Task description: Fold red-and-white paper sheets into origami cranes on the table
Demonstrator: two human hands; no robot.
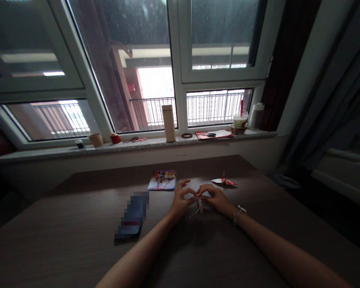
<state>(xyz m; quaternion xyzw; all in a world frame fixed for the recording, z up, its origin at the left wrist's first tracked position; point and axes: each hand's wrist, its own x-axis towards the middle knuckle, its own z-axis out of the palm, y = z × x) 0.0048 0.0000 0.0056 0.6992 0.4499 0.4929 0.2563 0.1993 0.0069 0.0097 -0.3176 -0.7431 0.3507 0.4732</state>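
My left hand (pixel 181 199) and my right hand (pixel 215 198) meet over the dark wooden table (pixel 78 224), both pinching a small folded piece of paper (pixel 199 205) between fingertips. The paper is whitish with a touch of red, and thin points hang down from it. A finished red paper crane (pixel 225 182) sits on the table just beyond my right hand. A colourful pack of paper sheets (pixel 162 180) lies a little beyond my left hand. A bracelet is on my right wrist.
A dark phone (pixel 132 218) lies left of my left forearm. On the windowsill (pixel 48 152) stand a tall beige flask (pixel 169 123), a small cup (pixel 96 140), a red pot (pixel 115 138), a drink cup with a straw (pixel 240 120) and papers (pixel 213 135).
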